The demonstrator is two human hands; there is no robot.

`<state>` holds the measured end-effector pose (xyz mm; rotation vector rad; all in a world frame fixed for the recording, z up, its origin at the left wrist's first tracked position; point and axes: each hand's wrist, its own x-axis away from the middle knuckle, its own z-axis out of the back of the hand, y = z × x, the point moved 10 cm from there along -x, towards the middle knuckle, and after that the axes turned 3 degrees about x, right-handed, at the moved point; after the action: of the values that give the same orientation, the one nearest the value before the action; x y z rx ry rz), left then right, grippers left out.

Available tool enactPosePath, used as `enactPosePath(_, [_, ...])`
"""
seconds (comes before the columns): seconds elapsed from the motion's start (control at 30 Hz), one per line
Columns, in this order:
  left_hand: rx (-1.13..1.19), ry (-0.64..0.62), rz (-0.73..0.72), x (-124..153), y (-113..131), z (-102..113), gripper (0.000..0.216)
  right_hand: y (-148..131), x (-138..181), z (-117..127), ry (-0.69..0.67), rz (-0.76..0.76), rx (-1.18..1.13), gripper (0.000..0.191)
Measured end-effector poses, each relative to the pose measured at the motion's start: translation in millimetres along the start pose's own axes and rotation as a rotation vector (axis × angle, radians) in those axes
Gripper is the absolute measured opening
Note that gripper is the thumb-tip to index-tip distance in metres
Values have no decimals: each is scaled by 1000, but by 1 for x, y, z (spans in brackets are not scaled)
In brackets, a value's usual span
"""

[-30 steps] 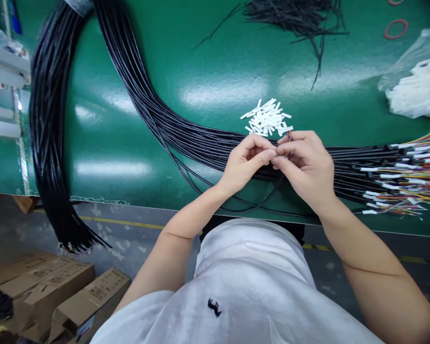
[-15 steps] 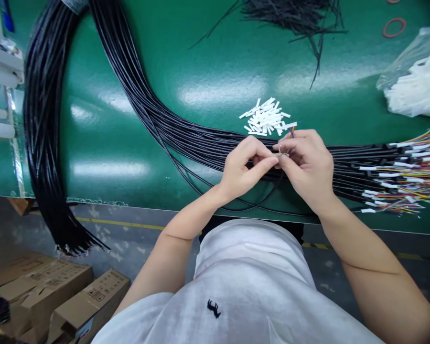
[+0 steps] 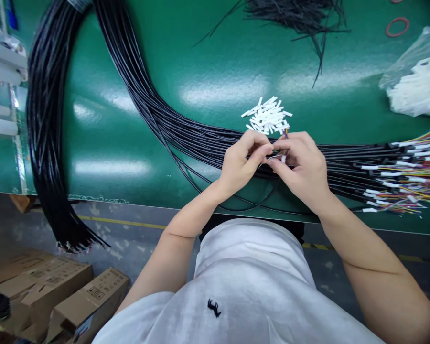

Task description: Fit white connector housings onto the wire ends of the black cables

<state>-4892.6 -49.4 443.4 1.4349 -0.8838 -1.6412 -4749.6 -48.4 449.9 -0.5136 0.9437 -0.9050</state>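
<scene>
Our L hand (image 3: 241, 160) & R hand (image 3: 304, 165): fingertips near-closed, pinching thin wires (image 3: 285, 137), ctr. White-sleeved cable ends (image 3: 415, 181) at 3 o'clk look done; this one's prob midway; we've loose sleeves (image 3: 268, 116) unused at 12.

Both hands (image 3: 239, 162) (image 3: 306, 165) hold thin wires (image 3: 285, 135) over black cables (image 3: 197, 138); white pieces (image 3: 267, 115) near.

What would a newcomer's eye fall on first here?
First, probably the thick black cable bundle, curving across the green table toward the multicoloured wire ends at the right edge. Then the left hand and right hand, close together near the centre, with thin coloured wires held in the right hand. Just beyond them lies a bright pile of small white pieces.
</scene>
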Motion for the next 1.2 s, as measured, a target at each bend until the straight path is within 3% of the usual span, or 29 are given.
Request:
enactPosePath(0.13, [407, -31, 444, 3, -35, -12, 38, 2, 0, -1, -24, -32, -34, 22])
enactPosePath(0.3, [558, -42, 639, 5, -42, -21, 52, 0, -1, 1, -26, -45, -39, 21])
enactPosePath(0.47, [482, -51, 614, 6, -40, -18, 52, 12, -1, -2, -50, -180, -231, 5])
enactPosePath(0.6, [238, -198, 429, 2, -26, -18, 43, 27, -1, -1, -16, -271, -420, 6])
enactPosePath(0.67, [95, -235, 285, -1, -16, -17, 37, 27, -3, 5, 32, -243, -352, 8])
enactPosePath(0.8, [-8, -132, 107, -7, -2, -5, 37, 14, -5, 10, 35, -157, -139, 16])
enactPosePath(0.93, [-36, -114, 125, -6, -5, -6, 41, 7, -3, 10, 48, -132, -120, 10])
enactPosePath(1.2, [164, -184, 386, 5, -26, -18, 49, 0, -3, 13, 95, -72, -90, 12])
